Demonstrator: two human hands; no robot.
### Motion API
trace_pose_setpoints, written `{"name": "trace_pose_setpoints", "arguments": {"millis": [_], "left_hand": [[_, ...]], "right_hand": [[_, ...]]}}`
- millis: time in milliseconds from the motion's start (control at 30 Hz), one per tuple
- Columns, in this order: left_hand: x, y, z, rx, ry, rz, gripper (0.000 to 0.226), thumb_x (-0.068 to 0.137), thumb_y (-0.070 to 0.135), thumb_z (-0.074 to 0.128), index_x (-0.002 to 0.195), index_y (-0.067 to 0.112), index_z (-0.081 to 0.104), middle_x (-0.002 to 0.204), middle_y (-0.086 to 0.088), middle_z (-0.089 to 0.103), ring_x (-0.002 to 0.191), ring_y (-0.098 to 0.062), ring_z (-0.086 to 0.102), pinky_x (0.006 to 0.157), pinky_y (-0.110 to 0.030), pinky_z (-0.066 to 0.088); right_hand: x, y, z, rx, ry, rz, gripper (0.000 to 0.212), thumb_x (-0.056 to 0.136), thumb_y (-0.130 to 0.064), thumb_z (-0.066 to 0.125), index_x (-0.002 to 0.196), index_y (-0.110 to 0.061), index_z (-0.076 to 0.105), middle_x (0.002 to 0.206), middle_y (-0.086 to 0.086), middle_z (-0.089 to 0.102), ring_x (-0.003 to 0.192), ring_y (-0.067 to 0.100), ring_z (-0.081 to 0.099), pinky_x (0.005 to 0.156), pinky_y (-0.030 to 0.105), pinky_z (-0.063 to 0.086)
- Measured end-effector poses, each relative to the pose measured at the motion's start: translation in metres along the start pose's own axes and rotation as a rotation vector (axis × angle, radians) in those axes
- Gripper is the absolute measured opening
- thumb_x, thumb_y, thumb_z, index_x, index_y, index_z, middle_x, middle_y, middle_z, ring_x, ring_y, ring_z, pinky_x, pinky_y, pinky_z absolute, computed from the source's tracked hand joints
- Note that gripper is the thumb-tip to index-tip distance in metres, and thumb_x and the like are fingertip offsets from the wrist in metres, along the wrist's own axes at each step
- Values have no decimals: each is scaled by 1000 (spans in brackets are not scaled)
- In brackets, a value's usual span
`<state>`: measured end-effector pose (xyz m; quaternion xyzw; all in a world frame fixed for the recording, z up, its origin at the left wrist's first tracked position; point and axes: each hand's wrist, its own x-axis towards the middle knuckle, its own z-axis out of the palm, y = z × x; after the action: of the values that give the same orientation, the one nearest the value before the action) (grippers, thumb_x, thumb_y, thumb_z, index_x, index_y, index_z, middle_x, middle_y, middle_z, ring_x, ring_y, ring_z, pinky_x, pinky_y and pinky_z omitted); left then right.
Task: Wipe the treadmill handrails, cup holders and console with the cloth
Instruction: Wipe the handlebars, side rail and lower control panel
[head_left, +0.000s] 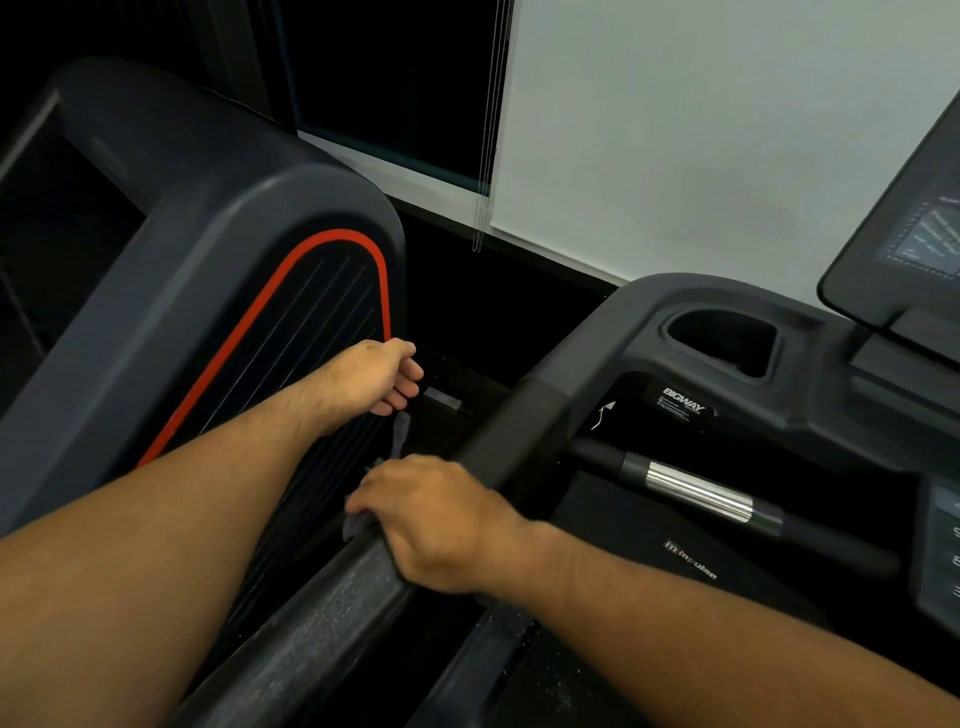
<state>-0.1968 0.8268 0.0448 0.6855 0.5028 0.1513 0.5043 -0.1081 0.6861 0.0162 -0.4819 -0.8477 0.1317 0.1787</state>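
Note:
My right hand (439, 519) grips the treadmill's dark left handrail (511, 431) with a grey cloth (358, 522) bunched under its fingers. A strip of that cloth hangs up toward my left hand (387, 376), whose fingers curl loosely just above the cloth's upper end (401, 434); I cannot tell whether they touch it. To the right lie the cup holder (724, 340), the console screen (914, 234) and a chrome pulse grip (698, 491).
A neighbouring machine's dark shroud with a red outline (249, 291) stands close on the left, leaving a narrow dark gap. A speckled side rail (311, 623) runs toward me. Window blind cords (485, 130) hang by the white wall behind.

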Motion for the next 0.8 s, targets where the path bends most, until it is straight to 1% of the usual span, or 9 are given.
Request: {"name": "trace_pose_setpoints", "arguments": {"millis": [100,200,233,300,400,467,533,633,800], "left_hand": [[-3,0,-1,13,-11,2,42,102,37,34,102,12,68,101,-8,71,95,-24,67,91,-41,52],[-9,2,1,8,-7,5,41,102,36,35,101,12,68,100,-8,71,95,-24,66,92,-41,52],[-12,2,1,5,-4,4,41,102,36,35,100,12,68,99,-8,71,94,-24,66,91,-41,52],[-19,0,1,6,7,1,41,101,36,35,99,13,69,98,-7,72,95,-24,67,91,-41,52],[-32,-9,-1,0,33,-7,40,101,37,35,100,14,68,99,-5,72,96,-23,67,93,-42,51],[-42,-15,-1,-9,58,-24,40,101,37,35,101,15,68,100,-5,72,96,-22,66,94,-43,51],[-52,-21,1,1,74,-36,40,101,38,35,102,15,68,101,-4,71,96,-21,66,95,-43,50],[-69,-26,5,-3,114,-48,40,101,38,34,103,15,67,103,-4,70,96,-21,65,94,-42,50],[-97,-37,0,17,204,-54,40,101,37,34,103,16,68,102,-2,70,95,-19,65,91,-39,50]], "right_hand": [[-5,-15,8,15,-26,-100,32,81,0,57,112,-3,66,112,14,65,104,28,59,96,43,44],[-6,-5,-4,13,-68,-131,36,77,4,62,112,-1,67,112,18,65,104,34,59,92,43,46],[-5,7,-11,-2,-69,-93,36,75,3,60,110,-2,68,112,17,65,105,35,60,93,44,49],[-4,38,-27,-44,-21,41,38,76,0,51,109,-5,69,115,14,66,109,32,61,94,45,49],[-8,67,-42,-103,61,212,36,87,-3,46,113,-10,69,120,7,65,114,26,59,99,42,45],[-9,58,-32,-48,147,261,34,88,-7,45,110,-11,71,116,5,67,110,25,60,95,44,47],[-13,40,-18,-17,199,259,33,89,-6,46,109,-12,71,116,2,67,111,23,59,95,43,47],[-21,18,-5,-29,220,203,31,90,-3,48,109,-13,71,116,1,67,112,22,55,99,36,43],[-23,-18,11,-19,198,115,32,87,0,51,112,-9,69,118,6,66,113,24,54,103,33,37]]}}
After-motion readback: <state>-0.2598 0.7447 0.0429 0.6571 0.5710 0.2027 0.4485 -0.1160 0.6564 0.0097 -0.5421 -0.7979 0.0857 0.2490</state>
